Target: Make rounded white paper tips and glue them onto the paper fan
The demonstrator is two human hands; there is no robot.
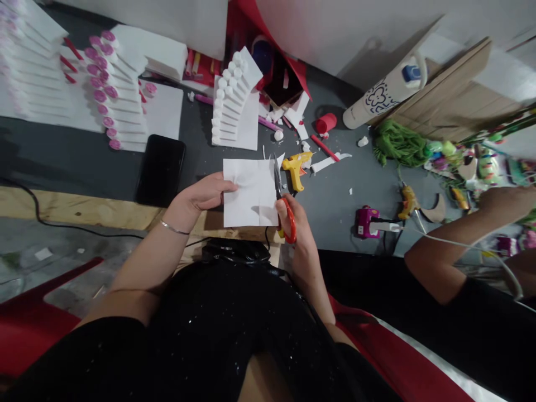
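Observation:
My left hand (211,191) pinches the left edge of a white sheet of paper (247,195), thumb on top. The sheet is held up over the table's near edge and shows a faint vertical crease. In my right hand (295,220) is a pair of scissors (287,220) with red-orange handles. Their dark blades point away from me along the paper's right edge; whether they are cutting into it I cannot tell. Just beyond the blades lies a yellow glue gun (297,167).
White-tipped sticks (230,106) and pink-tipped sticks (103,89) lie fanned on paper. A black phone (161,170), a red cup (325,123), a white tumbler (377,97) and a purple plug adapter (367,221) stand around. At right, a co-worker's arm (452,245) reaches over green yarn-like strands and tools.

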